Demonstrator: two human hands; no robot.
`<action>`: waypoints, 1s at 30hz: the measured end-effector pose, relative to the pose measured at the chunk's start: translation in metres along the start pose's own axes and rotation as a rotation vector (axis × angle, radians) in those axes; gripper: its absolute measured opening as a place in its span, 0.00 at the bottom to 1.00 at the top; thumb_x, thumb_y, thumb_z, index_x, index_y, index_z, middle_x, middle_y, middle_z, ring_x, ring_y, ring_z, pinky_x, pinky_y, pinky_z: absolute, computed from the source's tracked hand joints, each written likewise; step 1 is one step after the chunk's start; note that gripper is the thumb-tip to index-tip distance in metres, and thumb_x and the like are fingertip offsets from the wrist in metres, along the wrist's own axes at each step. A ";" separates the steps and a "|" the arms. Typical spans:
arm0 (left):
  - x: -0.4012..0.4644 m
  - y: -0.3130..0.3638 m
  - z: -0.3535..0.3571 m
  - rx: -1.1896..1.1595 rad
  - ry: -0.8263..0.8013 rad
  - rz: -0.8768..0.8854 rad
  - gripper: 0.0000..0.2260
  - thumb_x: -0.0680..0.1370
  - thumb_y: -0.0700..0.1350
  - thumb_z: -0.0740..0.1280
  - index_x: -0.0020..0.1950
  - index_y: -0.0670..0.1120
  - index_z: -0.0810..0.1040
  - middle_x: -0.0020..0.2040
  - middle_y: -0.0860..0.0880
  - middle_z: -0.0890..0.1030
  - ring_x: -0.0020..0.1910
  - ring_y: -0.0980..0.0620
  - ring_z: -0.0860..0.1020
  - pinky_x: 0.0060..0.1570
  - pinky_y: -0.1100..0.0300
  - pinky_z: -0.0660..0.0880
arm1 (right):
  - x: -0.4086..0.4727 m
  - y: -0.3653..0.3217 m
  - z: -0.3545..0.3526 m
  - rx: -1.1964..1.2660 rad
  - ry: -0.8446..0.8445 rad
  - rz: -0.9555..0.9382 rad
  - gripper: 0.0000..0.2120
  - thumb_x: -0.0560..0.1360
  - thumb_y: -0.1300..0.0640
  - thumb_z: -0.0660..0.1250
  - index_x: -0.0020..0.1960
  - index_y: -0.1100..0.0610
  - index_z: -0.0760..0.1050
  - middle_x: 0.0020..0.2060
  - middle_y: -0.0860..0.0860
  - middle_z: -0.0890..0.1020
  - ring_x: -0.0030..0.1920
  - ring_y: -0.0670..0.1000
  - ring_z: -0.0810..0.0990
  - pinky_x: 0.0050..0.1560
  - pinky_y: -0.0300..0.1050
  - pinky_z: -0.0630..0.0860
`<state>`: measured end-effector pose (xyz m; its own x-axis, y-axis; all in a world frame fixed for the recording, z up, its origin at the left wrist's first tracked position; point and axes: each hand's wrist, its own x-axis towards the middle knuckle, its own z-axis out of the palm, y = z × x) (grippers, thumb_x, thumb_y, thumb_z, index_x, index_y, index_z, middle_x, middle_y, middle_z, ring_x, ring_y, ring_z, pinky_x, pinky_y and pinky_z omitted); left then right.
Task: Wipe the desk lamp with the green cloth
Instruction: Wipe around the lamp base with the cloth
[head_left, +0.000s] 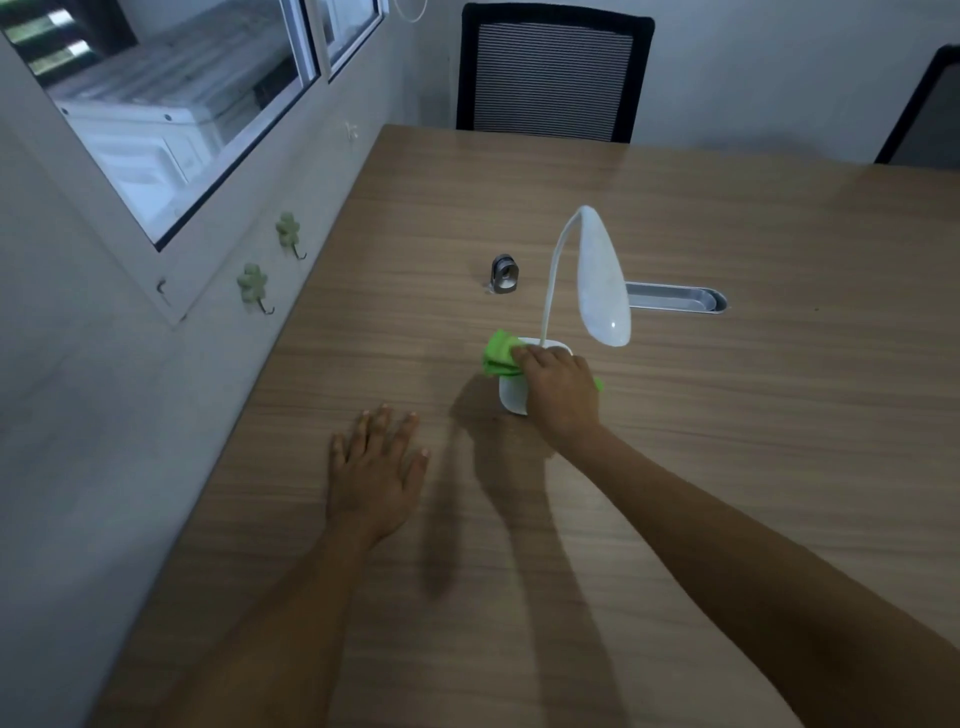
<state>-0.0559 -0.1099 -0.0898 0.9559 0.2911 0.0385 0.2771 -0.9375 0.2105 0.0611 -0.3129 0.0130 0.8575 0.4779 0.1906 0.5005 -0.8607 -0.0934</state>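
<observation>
A white desk lamp (601, 275) stands in the middle of the wooden table, its thin neck curving up and its long head drooping to the right. My right hand (560, 389) presses a bunched green cloth (500, 355) onto the lamp's flat white base (511, 397), covering most of the base. The cloth sticks out to the left of my fingers, and a small green tip shows at the right of my hand. My left hand (375, 470) lies flat on the table with its fingers spread, to the left of the lamp and apart from it.
A small dark metal ring-shaped object (504, 274) stands behind the lamp to its left. A metal cable slot (675, 298) is set into the table (727, 415) at the right. Two black chairs (550, 73) stand at the far edge. A wall with a window and hooks runs along the left.
</observation>
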 end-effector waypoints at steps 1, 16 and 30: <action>0.000 0.000 0.000 -0.008 -0.002 -0.001 0.28 0.75 0.63 0.44 0.75 0.61 0.58 0.78 0.50 0.60 0.78 0.47 0.56 0.74 0.41 0.53 | 0.007 -0.001 0.002 -0.030 -0.035 0.041 0.19 0.77 0.62 0.58 0.67 0.59 0.67 0.64 0.57 0.77 0.62 0.59 0.74 0.58 0.54 0.70; -0.002 0.004 -0.006 0.026 -0.001 -0.002 0.29 0.75 0.63 0.43 0.75 0.60 0.57 0.78 0.50 0.60 0.78 0.47 0.56 0.73 0.42 0.54 | 0.004 -0.038 0.003 -0.008 -0.018 -0.049 0.12 0.72 0.71 0.61 0.54 0.67 0.76 0.48 0.64 0.83 0.52 0.63 0.77 0.48 0.55 0.75; -0.003 0.005 -0.009 0.027 -0.007 -0.004 0.29 0.74 0.62 0.43 0.76 0.60 0.56 0.79 0.50 0.59 0.78 0.47 0.55 0.74 0.43 0.52 | -0.002 -0.068 0.012 -0.109 -0.080 -0.045 0.07 0.73 0.66 0.63 0.48 0.61 0.78 0.42 0.59 0.85 0.53 0.60 0.77 0.47 0.50 0.75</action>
<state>-0.0583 -0.1136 -0.0799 0.9553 0.2939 0.0308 0.2836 -0.9410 0.1847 0.0267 -0.2529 0.0077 0.8434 0.5252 0.1129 0.5265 -0.8499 0.0206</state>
